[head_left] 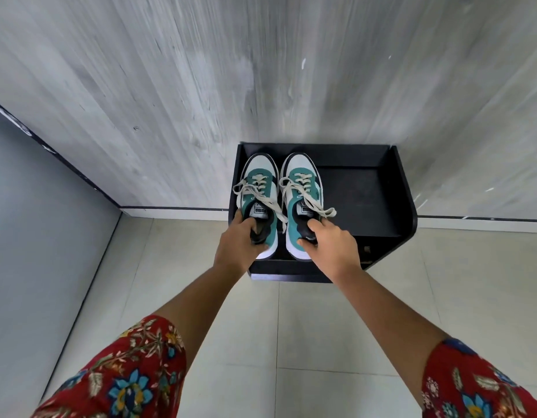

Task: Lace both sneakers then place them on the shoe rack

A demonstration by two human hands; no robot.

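Two green, white and black sneakers stand side by side, toes toward the wall, on the left half of a black shoe rack (363, 200). Both carry cream laces tied in loose bows. My left hand (238, 241) grips the heel collar of the left sneaker (258, 182), fingers tucked inside its opening. My right hand (332, 241) holds the heel collar of the right sneaker (302, 182) in the same way. The heels of both shoes are partly hidden behind my hands.
The rack stands against a grey streaked wall (201, 86), with a black skirting strip along the floor. Pale floor tiles (306, 342) lie in front. A grey-blue wall (35, 236) closes off the left side. My sleeves are red with a flower pattern.
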